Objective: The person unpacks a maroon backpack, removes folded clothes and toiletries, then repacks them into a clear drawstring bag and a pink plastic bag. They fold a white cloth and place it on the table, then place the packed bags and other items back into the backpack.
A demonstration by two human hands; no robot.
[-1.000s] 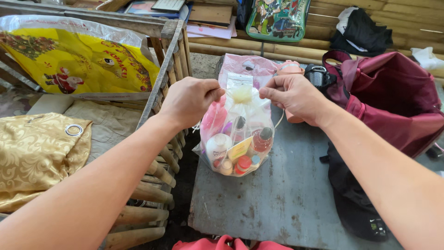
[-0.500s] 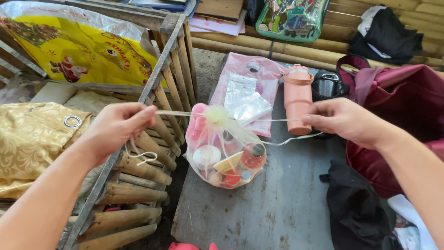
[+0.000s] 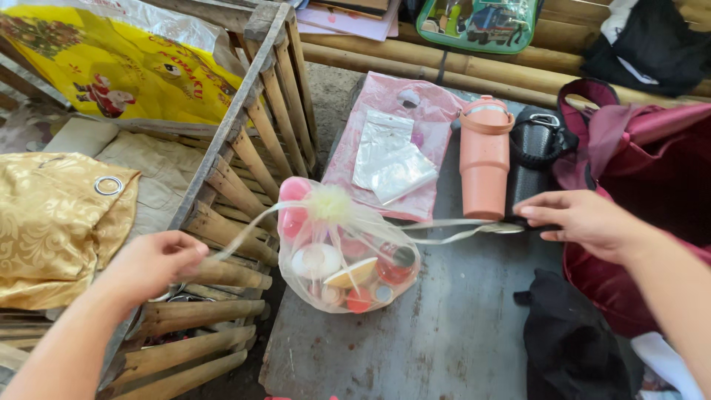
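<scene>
A sheer drawstring pouch (image 3: 348,255) full of small bottles and jars rests on the grey table (image 3: 444,333), its neck gathered tight. My left hand (image 3: 152,263) pinches one pale ribbon end, drawn out to the left over the wooden crate. My right hand (image 3: 585,218) holds the other ribbon end, stretched to the right beside the pink tumbler (image 3: 485,159).
A slatted wooden crate (image 3: 237,170) stands left with a yellow bag (image 3: 126,70) and gold cloth (image 3: 55,222). A pink plastic bag (image 3: 392,141) lies behind the pouch. A maroon bag (image 3: 644,170), a black bottle (image 3: 533,155) and black clothing (image 3: 570,341) lie right.
My hands have moved apart from the pouch's top, pulling the ribbons outward. The pouch's neck has drawn shut. My left hand has dropped low and left.
</scene>
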